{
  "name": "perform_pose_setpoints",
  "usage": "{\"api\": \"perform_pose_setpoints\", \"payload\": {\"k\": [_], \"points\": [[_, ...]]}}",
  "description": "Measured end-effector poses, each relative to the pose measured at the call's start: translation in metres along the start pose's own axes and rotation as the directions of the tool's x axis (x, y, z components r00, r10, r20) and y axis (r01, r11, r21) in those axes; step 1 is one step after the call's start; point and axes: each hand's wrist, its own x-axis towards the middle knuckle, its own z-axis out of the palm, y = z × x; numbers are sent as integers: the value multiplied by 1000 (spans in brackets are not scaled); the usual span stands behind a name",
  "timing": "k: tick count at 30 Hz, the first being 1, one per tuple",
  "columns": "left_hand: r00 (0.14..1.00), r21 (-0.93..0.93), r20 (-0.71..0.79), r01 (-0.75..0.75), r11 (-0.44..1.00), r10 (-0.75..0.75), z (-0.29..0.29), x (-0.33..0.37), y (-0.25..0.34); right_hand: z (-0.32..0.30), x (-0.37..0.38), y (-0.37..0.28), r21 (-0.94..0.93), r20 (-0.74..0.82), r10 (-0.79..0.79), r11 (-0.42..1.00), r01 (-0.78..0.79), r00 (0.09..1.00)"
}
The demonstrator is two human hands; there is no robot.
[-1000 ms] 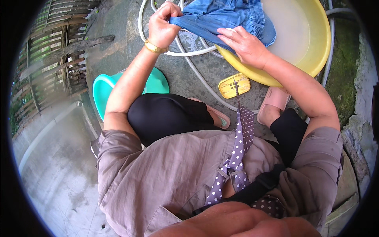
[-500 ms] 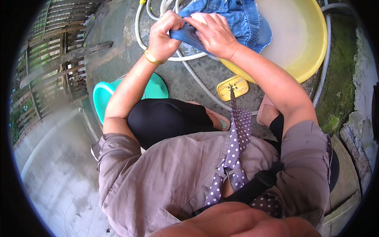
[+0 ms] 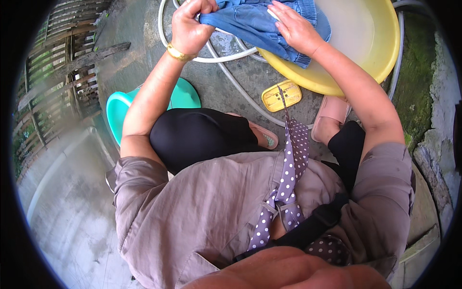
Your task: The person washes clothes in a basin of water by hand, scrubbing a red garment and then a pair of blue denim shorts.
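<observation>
A blue denim garment (image 3: 250,21) with a gathered elastic band stretches across the top of the view, its right part over the rim of a yellow basin (image 3: 284,72). My left hand (image 3: 192,26) is closed in a fist on the garment's left end and pulls it taut. On the garment's right part lies my right hand (image 3: 298,31), fingers together over a white bar of soap (image 3: 273,13), which shows only in part beneath them. Cloudy water stands in the basin. Below it on the ground is a yellow soap dish (image 3: 281,96) with slots.
A pale hose (image 3: 231,79) loops over the wet concrete between my feet and the basin. To the left sits a green plastic basin or stool (image 3: 185,94), partly behind my arm. Wooden slatted fencing (image 3: 72,62) stands far left; a mossy wall edge (image 3: 418,82) runs along the right.
My right hand has slid rightward along the garment with the soap, away from my left hand. My left hand has shifted slightly up and left, and more of the denim is spread between them.
</observation>
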Motion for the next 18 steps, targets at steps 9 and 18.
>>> {"api": "perform_pose_setpoints", "payload": {"k": [9, 18], "points": [[942, -288, 23, 327, 900, -335, 25, -33, -32, 0, 15, 31, 368, 538, 637, 411, -834, 552], [924, -271, 65, 380, 884, -377, 14, -27, -32, 3, -81, -115, 49, 978, 144, 548, -835, 152]]}}
